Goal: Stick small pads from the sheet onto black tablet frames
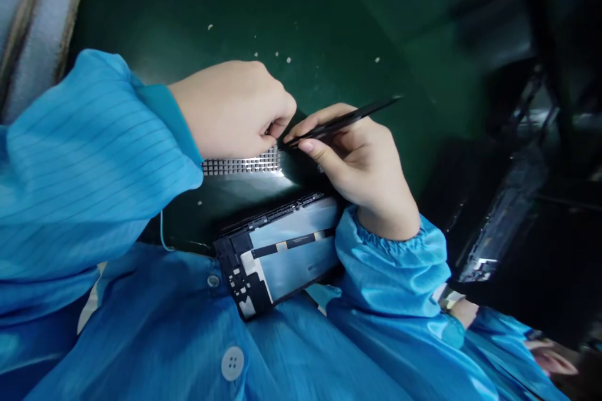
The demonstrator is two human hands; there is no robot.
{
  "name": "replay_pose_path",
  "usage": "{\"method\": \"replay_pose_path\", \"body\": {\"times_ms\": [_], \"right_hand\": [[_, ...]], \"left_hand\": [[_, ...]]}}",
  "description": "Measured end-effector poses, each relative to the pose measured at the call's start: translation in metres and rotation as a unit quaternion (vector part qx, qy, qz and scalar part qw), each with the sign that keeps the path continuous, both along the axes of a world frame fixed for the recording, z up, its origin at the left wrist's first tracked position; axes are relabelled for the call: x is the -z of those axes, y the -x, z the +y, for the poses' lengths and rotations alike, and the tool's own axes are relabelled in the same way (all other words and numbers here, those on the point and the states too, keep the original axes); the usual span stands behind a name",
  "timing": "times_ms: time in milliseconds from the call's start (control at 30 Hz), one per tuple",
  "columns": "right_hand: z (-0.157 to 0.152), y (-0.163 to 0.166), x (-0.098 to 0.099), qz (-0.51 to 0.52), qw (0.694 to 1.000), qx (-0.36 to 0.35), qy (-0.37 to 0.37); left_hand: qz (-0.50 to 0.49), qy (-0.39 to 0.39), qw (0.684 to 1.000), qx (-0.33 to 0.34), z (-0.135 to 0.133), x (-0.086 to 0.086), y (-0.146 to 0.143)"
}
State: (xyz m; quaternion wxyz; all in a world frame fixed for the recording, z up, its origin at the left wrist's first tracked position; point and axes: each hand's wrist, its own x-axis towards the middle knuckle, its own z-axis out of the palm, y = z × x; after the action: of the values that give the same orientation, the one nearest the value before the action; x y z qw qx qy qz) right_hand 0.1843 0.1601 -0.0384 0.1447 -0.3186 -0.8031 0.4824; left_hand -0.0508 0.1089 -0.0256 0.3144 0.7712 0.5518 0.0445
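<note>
Tweezers (350, 119) sit pinched between thumb and fingers of the right hand (371, 156), beside the left hand (230, 109), whose fingers curl, grip unclear, over a gridded strip of tiny pads (239, 166) on the green tabletop (160, 6).

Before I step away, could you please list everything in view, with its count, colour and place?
Table: one, dark green, under the hands
Gridded strip: one, silvery with dark cells, beneath the left hand
Slim pointed tool: one, black, in the right hand
Flat device part: one, black with pale-blue panel, against the smock
Flecks: several, white, scattered on the table
Layered edge: count unclear, grey-blue and brown, upper left
Blurred items: count unclear, dark, right
Another person: one, blue clothing, lower right
Smock: one, blue, bottom
Left hand: one, bare, over the strip
Right hand: one, bare, right of the strip
</note>
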Motion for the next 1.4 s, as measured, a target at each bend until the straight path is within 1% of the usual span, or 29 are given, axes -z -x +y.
{"method": "replay_pose_path", "body": {"times_ms": [67, 100, 167, 233, 300, 367, 400, 467, 567, 667, 767, 833, 900, 933, 1000, 1100, 1167, 1233, 1333, 1400], "right_hand": [[-0.004, -0.001, -0.006, 0.019, 0.999, 0.012, 0.030], [-0.012, -0.003, -0.010, 0.037, 0.997, 0.034, 0.052], [-0.041, -0.007, -0.020, 0.073, 0.987, 0.108, 0.094], [-0.085, -0.012, -0.026, 0.090, 0.969, 0.198, 0.115], [-0.132, -0.015, -0.024, 0.103, 0.955, 0.259, 0.102], [-0.168, -0.014, -0.013, 0.134, 0.952, 0.269, 0.057], [-0.180, -0.012, -0.007, 0.146, 0.951, 0.269, 0.030], [-0.190, -0.009, 0.005, 0.153, 0.949, 0.274, -0.018], [-0.185, -0.004, 0.012, 0.126, 0.948, 0.289, -0.049], [-0.182, -0.003, 0.012, 0.122, 0.948, 0.287, -0.057], [-0.186, -0.005, 0.004, 0.125, 0.956, 0.258, -0.058], [-0.183, -0.007, -0.006, 0.110, 0.965, 0.231, -0.058], [-0.167, -0.009, -0.019, 0.087, 0.972, 0.212, -0.052], [-0.152, -0.010, -0.025, 0.079, 0.974, 0.205, -0.049], [-0.113, -0.010, -0.032, 0.064, 0.981, 0.177, -0.042], [-0.050, -0.006, -0.027, 0.026, 0.994, 0.105, -0.022], [-0.023, -0.003, -0.019, 0.001, 0.998, 0.061, 0.002], [-0.012, -0.002, -0.011, -0.011, 0.999, 0.038, 0.028], [-0.016, -0.003, -0.008, -0.006, 0.998, 0.038, 0.054], [-0.019, -0.003, -0.008, -0.004, 0.998, 0.041, 0.053]], "left_hand": [[-0.004, -0.003, 1.000, 0.000, -0.001, 0.000, 0.000], [-0.008, -0.006, 1.000, 0.001, -0.001, 0.000, 0.000], [-0.015, -0.010, 1.000, 0.004, -0.002, -0.001, 0.000], [-0.015, -0.005, 1.000, 0.002, -0.002, -0.002, 0.000], [-0.011, 0.008, 1.000, -0.002, -0.003, -0.003, 0.000], [-0.008, 0.018, 1.000, -0.006, -0.002, -0.003, 0.000], [-0.006, 0.019, 1.000, -0.007, -0.002, -0.003, 0.000], [0.000, 0.020, 1.000, -0.009, -0.002, -0.003, -0.001], [0.009, 0.021, 1.000, -0.010, -0.003, -0.003, -0.002], [0.008, 0.010, 1.000, -0.008, -0.003, -0.004, -0.003], [0.003, -0.003, 1.000, -0.005, -0.004, -0.003, -0.003], [0.000, 0.000, 1.000, -0.008, -0.003, -0.003, -0.003], [-0.002, 0.005, 1.000, -0.010, -0.003, -0.003, -0.002], [-0.004, 0.005, 1.000, -0.010, -0.003, -0.003, -0.002], [-0.004, 0.003, 1.000, -0.005, -0.002, -0.004, -0.002], [0.000, 0.004, 1.000, 0.001, -0.002, -0.004, 0.000], [-0.002, 0.008, 1.000, 0.002, -0.001, -0.003, 0.001], [-0.007, 0.008, 1.000, 0.001, -0.001, -0.003, 0.001], [-0.004, 0.012, 1.000, -0.002, 0.000, -0.002, 0.002], [0.003, 0.014, 1.000, -0.003, 0.000, -0.001, 0.002]]}}
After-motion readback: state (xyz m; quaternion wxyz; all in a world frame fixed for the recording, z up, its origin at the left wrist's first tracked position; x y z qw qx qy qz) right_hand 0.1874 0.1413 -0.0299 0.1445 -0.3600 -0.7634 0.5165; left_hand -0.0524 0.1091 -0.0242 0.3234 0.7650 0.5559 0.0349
